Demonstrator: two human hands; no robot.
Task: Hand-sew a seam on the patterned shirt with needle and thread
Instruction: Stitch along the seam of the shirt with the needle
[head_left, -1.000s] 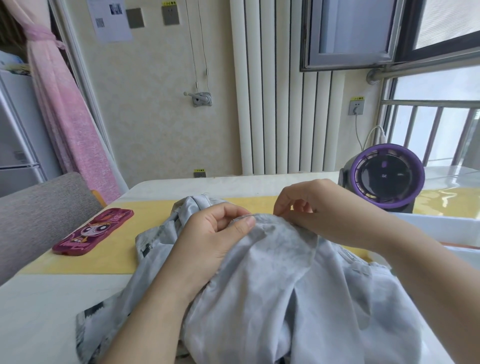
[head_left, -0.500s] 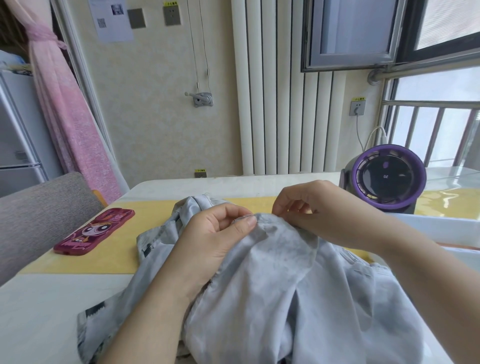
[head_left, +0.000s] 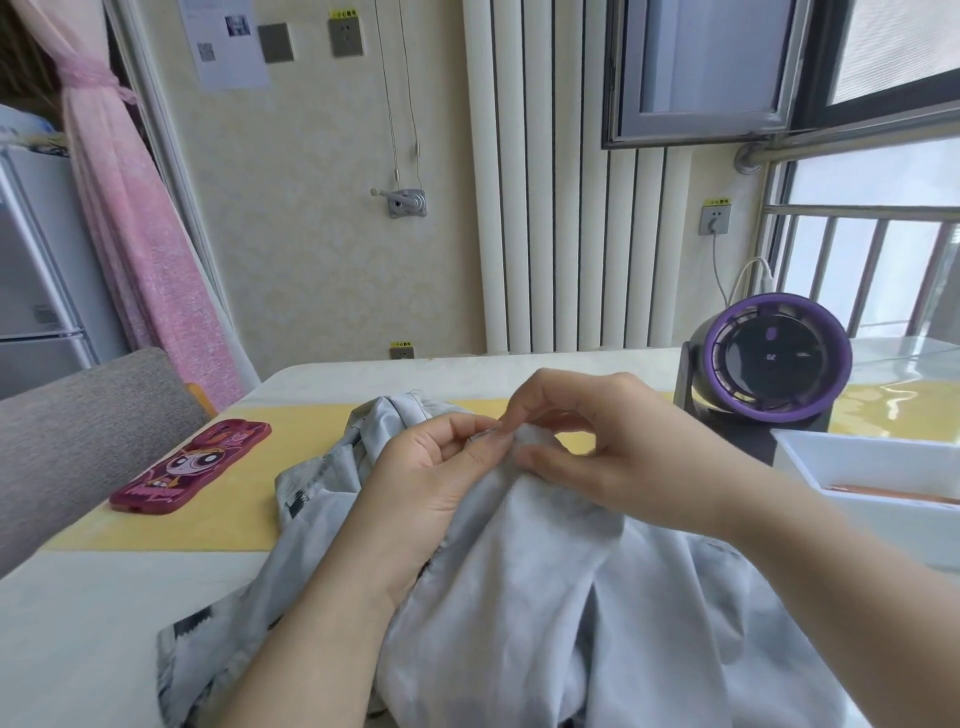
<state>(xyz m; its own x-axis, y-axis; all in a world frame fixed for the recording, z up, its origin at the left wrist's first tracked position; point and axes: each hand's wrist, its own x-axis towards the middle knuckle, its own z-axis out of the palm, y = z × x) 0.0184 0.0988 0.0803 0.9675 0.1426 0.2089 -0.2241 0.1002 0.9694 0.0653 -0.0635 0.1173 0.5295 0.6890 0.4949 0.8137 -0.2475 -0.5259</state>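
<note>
The pale grey patterned shirt (head_left: 545, 597) lies bunched on the table, inside out, with dark print showing at its left edge. My left hand (head_left: 431, 483) grips a raised fold of the shirt between thumb and fingers. My right hand (head_left: 587, 447) is just to its right, forefinger and thumb curled over the top of the same fold, pinching at a thin needle (head_left: 488, 430) that pokes out of the cloth. The thread is too fine to make out.
A pink cartoon phone case (head_left: 192, 467) lies on the yellow table runner (head_left: 234, 519) at the left. A purple-rimmed desk fan (head_left: 774, 358) stands at the right rear, with a white tray (head_left: 872, 499) in front of it. A grey chair back (head_left: 78, 431) is at the far left.
My right hand has lifted off the cloth a little and its forefinger and thumb now pinch at the fold's top. The left hand keeps its grip on the shirt.
</note>
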